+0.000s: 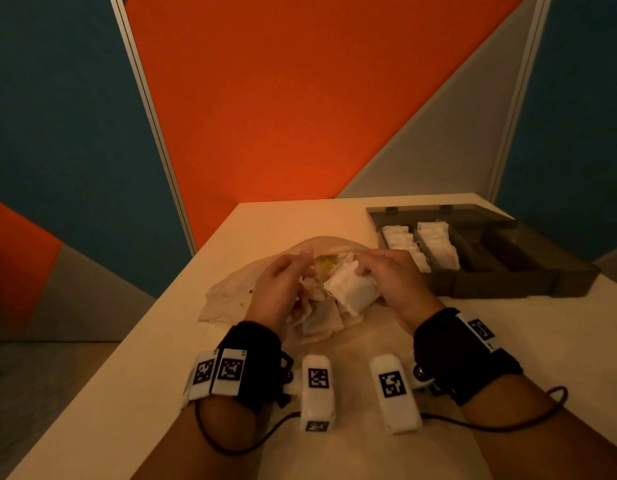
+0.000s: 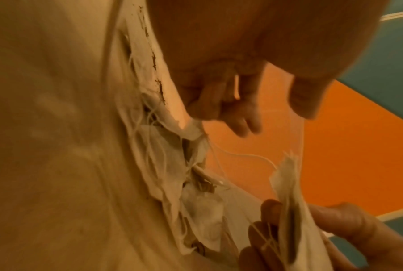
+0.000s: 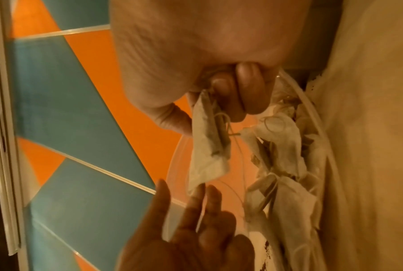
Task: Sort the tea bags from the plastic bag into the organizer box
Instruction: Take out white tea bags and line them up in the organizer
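A clear plastic bag (image 1: 227, 292) lies open in the middle of the table with loose tea bags (image 1: 321, 320) spilling toward me. My right hand (image 1: 366, 268) grips a small stack of white tea bags (image 1: 352, 289) just above the pile. In the right wrist view its thumb and fingers (image 3: 247, 91) pinch the stack (image 3: 207, 155) by the top. My left hand (image 1: 300, 268) hovers at the bag's mouth with relaxed fingers (image 3: 196, 210) and holds nothing. The dark organizer box (image 1: 508, 271) sits at the right. Its two left compartments hold rows of tea bags (image 1: 435, 244).
The box's right compartments (image 1: 497, 258) look dark and empty, and its lid (image 1: 438, 211) lies open behind. The table's left edge (image 1: 154, 306) runs diagonally close to the plastic bag. Orange and teal wall panels stand behind the table.
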`<state>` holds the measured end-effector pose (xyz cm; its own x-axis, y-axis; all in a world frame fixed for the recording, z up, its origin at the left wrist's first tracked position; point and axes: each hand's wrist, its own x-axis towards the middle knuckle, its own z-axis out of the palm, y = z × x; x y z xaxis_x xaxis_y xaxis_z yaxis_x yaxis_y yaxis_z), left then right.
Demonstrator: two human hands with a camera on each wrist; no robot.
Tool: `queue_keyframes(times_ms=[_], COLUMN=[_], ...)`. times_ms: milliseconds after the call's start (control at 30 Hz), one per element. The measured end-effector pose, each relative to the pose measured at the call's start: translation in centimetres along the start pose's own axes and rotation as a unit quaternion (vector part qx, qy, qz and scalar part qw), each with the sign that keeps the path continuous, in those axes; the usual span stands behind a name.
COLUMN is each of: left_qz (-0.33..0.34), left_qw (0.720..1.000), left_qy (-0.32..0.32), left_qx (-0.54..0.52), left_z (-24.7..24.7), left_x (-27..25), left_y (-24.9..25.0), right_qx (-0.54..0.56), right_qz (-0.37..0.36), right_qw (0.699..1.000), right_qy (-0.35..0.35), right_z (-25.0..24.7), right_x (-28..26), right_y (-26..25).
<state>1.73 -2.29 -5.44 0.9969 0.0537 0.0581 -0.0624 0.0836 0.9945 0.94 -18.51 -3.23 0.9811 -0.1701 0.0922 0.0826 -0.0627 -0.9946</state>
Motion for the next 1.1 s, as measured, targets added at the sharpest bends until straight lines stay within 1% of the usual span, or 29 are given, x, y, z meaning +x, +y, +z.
queue_keyframes(times_ms=[67, 100, 133, 167, 367, 500, 567, 667, 733, 800, 833, 900, 967, 1000, 1033, 1100], left_qz=[0.006, 0.008, 0.009, 0.012, 0.023, -0.015, -0.042, -0.072, -0.073, -0.060, -0.050, -0.020, 0.004, 0.012, 0.018, 0.027], left_qw=[0.996, 0.993, 0.990, 0.990, 0.997, 0.999, 0.999, 0.996, 0.996, 0.998, 0.998, 0.995, 0.985, 0.982, 0.981, 0.985], left_qy=[-0.085, -0.114, -0.127, -0.125, -0.052, -0.027, -0.013, 0.035, 0.046, 0.010, -0.025, -0.100, -0.170, -0.190, -0.195, -0.173], left_qx=[0.026, 0.043, 0.054, 0.060, 0.054, 0.027, 0.031, 0.034, 0.012, -0.025, -0.031, -0.011, 0.003, 0.006, 0.010, 0.007], left_z=[0.5, 0.7, 0.9, 0.9, 0.4, 0.0, -0.2, -0.5, -0.7, -0.4, -0.2, 0.3, 0.6, 0.7, 0.7, 0.5], left_x=[-0.6, -0.8, -0.9, -0.9, -0.2, 0.3, 0.5, 1.0, 1.2, 0.7, 0.4, -0.1, -0.7, -0.8, -0.8, -0.6], left_y=[0.1, 0.1, 0.1, 0.1, -0.5, -0.7, -0.9, -1.3, -1.3, -0.6, -0.4, 0.0, -0.1, -0.2, -0.2, -0.3], right_qx=[-0.008, -0.011, -0.013, -0.012, -0.012, -0.004, 0.007, 0.026, 0.038, 0.039, 0.036, 0.029, 0.024, 0.022, 0.022, 0.032], right_qz=[-0.005, -0.008, -0.009, -0.011, -0.011, -0.011, -0.013, -0.009, -0.003, -0.004, -0.004, 0.002, 0.010, 0.011, 0.012, 0.010], right_qw=[1.000, 1.000, 1.000, 1.000, 1.000, 1.000, 1.000, 1.000, 0.999, 0.999, 0.999, 0.999, 0.999, 0.999, 0.998, 0.998], right_qy=[-0.004, -0.006, -0.009, -0.010, -0.007, -0.004, -0.006, -0.011, -0.011, -0.011, -0.013, -0.025, -0.041, -0.047, -0.051, -0.050], right_z=[0.0, 0.0, 0.0, 0.0, -0.1, -0.4, -0.5, -0.7, -0.9, -1.0, -1.0, -0.9, -0.7, -0.7, -0.7, -0.8], right_x=[-0.1, -0.1, -0.1, -0.1, -0.1, -0.1, -0.4, -0.6, -0.5, -0.5, -0.5, -0.6, -0.7, -0.7, -0.6, -0.5], right_y=[0.0, 0.0, 0.0, 0.0, 0.0, -0.1, -0.4, -0.9, -1.0, -0.9, -0.9, -0.8, -0.8, -0.8, -0.8, -0.7])
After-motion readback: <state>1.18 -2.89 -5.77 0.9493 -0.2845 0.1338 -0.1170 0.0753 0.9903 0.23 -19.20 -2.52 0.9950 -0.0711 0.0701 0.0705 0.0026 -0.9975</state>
